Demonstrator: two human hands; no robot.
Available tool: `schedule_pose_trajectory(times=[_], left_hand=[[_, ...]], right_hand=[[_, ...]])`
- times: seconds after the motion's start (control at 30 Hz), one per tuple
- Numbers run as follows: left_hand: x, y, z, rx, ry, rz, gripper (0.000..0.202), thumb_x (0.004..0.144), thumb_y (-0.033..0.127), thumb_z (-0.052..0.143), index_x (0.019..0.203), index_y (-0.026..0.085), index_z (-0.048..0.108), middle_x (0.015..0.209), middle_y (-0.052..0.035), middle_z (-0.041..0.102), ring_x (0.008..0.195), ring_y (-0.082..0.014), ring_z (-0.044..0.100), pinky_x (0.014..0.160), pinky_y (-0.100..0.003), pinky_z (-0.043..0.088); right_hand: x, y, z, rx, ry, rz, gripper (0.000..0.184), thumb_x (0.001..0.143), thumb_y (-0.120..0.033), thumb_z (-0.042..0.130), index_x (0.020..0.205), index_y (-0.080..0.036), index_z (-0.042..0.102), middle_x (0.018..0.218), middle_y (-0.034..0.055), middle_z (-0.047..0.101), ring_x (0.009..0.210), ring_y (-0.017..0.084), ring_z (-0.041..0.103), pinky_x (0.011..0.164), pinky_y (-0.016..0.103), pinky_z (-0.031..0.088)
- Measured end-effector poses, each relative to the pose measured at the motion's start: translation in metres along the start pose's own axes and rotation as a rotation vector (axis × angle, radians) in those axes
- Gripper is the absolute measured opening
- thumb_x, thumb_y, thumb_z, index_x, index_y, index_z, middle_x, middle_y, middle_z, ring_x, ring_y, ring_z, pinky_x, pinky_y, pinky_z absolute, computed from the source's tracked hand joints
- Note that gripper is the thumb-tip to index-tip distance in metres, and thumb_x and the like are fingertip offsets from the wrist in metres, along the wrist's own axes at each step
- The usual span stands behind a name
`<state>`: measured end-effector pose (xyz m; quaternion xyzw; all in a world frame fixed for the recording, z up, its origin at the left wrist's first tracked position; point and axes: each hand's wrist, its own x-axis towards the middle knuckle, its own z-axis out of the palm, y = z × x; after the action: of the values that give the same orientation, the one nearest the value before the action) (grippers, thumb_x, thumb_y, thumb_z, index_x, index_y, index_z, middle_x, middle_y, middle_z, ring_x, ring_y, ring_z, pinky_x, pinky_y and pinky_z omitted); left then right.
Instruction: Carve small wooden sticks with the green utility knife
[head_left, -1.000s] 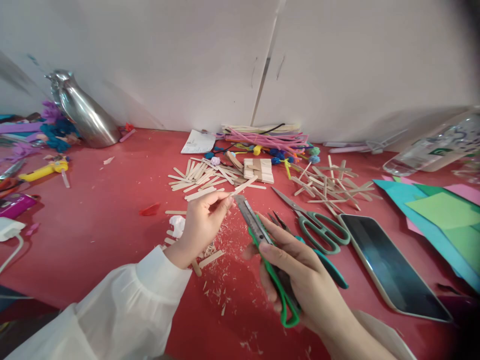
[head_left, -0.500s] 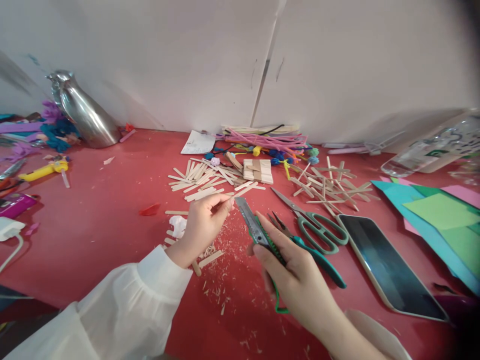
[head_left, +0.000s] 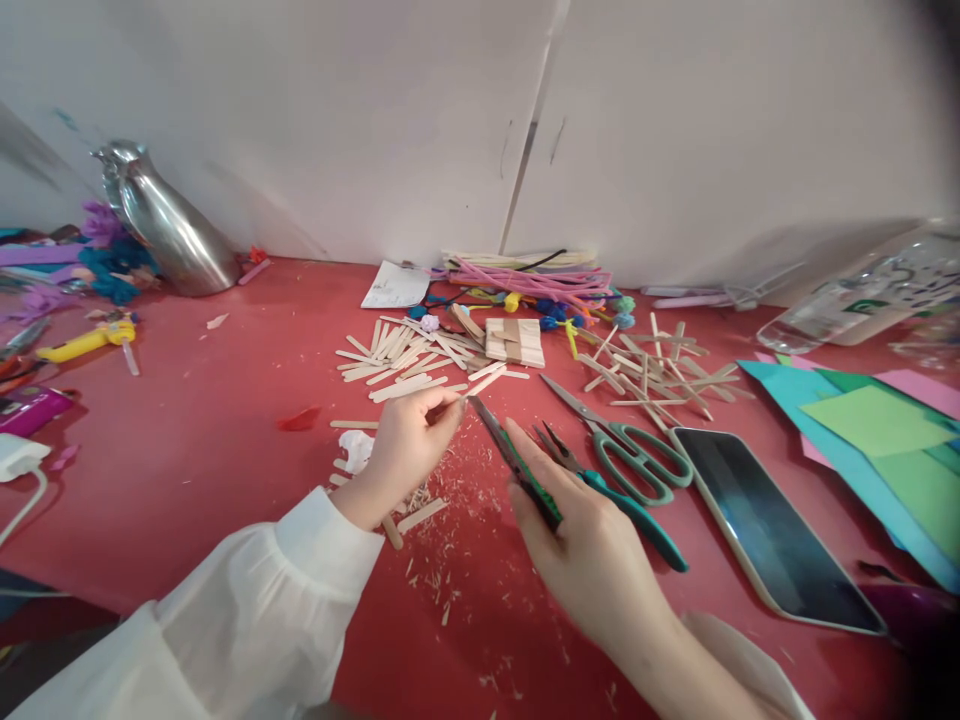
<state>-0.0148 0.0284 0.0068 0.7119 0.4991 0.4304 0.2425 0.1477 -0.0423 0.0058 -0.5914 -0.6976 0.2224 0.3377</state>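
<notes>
Pale panels [head_left: 337, 130] rise behind a red worktop [head_left: 217, 460] flecked with wood shavings [head_left: 446, 612]. Above it, fingers of the left hand [head_left: 414, 440] pinch a thin wooden stick [head_left: 487, 381] that points forward; those of the right hand [head_left: 596, 545] wrap a green-handled cutter [head_left: 517, 464], its blade tip just beside the pinch. The stick looks light, stiff and easily split, best gripped well back from the blade.

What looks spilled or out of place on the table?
Wood shavings litter the table between the left hand and right hand, strewn loose rather than gathered. A red scrap lies by itself farther left.
</notes>
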Motion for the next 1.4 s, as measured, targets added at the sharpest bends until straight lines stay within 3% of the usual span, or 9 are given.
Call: schedule_pose_trajectory(times=[0.13, 0.3, 0.47, 0.57, 0.67, 0.73, 0.83, 1.17, 1.4], left_hand=[[0.001, 0.0, -0.003, 0.06, -0.032, 0.004, 0.02, 0.081, 0.021, 0.048, 0.065, 0.016, 0.058, 0.054, 0.0026, 0.045, 0.052, -0.0101, 0.039, 0.047, -0.021, 0.031], [0.005, -0.006, -0.008, 0.019, 0.089, 0.001, 0.018, 0.079, 0.024, 0.054, 0.063, 0.017, 0.058, 0.051, 0.004, 0.044, 0.048, -0.0087, 0.036, 0.046, -0.021, 0.032], [0.006, -0.014, -0.007, -0.166, -0.023, -0.081, 0.022, 0.082, 0.029, 0.051, 0.068, 0.016, 0.063, 0.055, 0.0022, 0.052, 0.045, -0.0074, 0.043, 0.045, -0.02, 0.037], [0.006, -0.014, -0.005, -0.214, -0.072, -0.11, 0.027, 0.084, 0.029, 0.049, 0.065, 0.015, 0.063, 0.057, 0.0007, 0.056, 0.046, -0.0073, 0.045, 0.046, -0.021, 0.039], [0.004, -0.008, -0.004, -0.227, -0.127, -0.126, 0.021, 0.082, 0.031, 0.053, 0.078, 0.016, 0.067, 0.063, -0.001, 0.061, 0.049, -0.0084, 0.048, 0.048, -0.021, 0.041], [0.002, -0.004, -0.004, -0.203, -0.175, -0.09, 0.02, 0.081, 0.03, 0.055, 0.089, 0.017, 0.068, 0.073, -0.0032, 0.065, 0.055, -0.0099, 0.052, 0.05, -0.021, 0.043], [-0.001, 0.001, -0.003, -0.188, -0.244, -0.052, 0.017, 0.08, 0.024, 0.055, 0.089, 0.017, 0.067, 0.082, -0.0051, 0.066, 0.066, -0.0119, 0.057, 0.057, -0.023, 0.046], [-0.012, 0.01, 0.001, -0.223, -0.51, -0.084, 0.001, 0.077, 0.019, 0.057, 0.077, 0.018, 0.057, 0.068, 0.0027, 0.056, 0.061, -0.01, 0.052, 0.056, -0.021, 0.042], [-0.016, 0.017, 0.002, -0.248, -0.668, -0.15, 0.019, 0.08, 0.025, 0.057, 0.063, 0.016, 0.054, 0.058, 0.003, 0.055, 0.053, -0.0091, 0.05, 0.049, -0.02, 0.036]], right_hand=[[0.005, 0.004, -0.006, -0.098, -0.012, -0.021, 0.051, 0.08, -0.024, 0.044, 0.13, -0.021, 0.05, 0.088, 0.0072, 0.069, 0.048, 0.015, 0.056, 0.043, 0.027, 0.043], [0.013, 0.013, -0.019, -0.109, 0.048, 0.089, 0.054, 0.08, -0.028, 0.047, 0.133, -0.021, 0.046, 0.059, -0.001, 0.062, 0.036, 0.012, 0.044, 0.037, 0.025, 0.037], [0.012, 0.007, -0.017, 0.112, 0.07, 0.028, 0.048, 0.081, -0.031, 0.05, 0.129, -0.024, 0.049, 0.09, 0.0037, 0.066, 0.055, 0.013, 0.054, 0.045, 0.024, 0.043], [0.014, 0.006, -0.015, 0.266, 0.192, 0.099, 0.039, 0.079, -0.035, 0.056, 0.116, -0.022, 0.054, 0.071, 0.0002, 0.061, 0.052, 0.012, 0.05, 0.046, 0.023, 0.041], [0.02, 0.009, -0.015, 0.585, 0.174, 0.277, 0.023, 0.079, -0.043, 0.057, 0.084, -0.021, 0.056, 0.048, -0.0069, 0.047, 0.039, 0.009, 0.042, 0.039, 0.021, 0.035], [0.024, 0.01, -0.015, 0.79, 0.11, 0.372, 0.028, 0.077, -0.046, 0.059, 0.072, -0.02, 0.051, 0.048, -0.0071, 0.047, 0.038, 0.007, 0.042, 0.037, 0.02, 0.035], [0.026, 0.012, -0.014, 0.903, 0.068, 0.443, 0.03, 0.07, -0.044, 0.068, 0.074, -0.019, 0.051, 0.053, -0.0069, 0.051, 0.038, 0.006, 0.043, 0.038, 0.018, 0.036], [0.025, 0.013, -0.011, 0.555, 0.135, 0.332, 0.025, 0.073, -0.04, 0.064, 0.08, -0.02, 0.053, 0.046, -0.009, 0.046, 0.038, 0.007, 0.04, 0.036, 0.018, 0.033], [0.022, 0.003, -0.013, 0.443, 0.087, 0.294, 0.021, 0.075, -0.039, 0.06, 0.079, -0.02, 0.053, 0.047, -0.0087, 0.045, 0.04, 0.007, 0.041, 0.038, 0.018, 0.032]])
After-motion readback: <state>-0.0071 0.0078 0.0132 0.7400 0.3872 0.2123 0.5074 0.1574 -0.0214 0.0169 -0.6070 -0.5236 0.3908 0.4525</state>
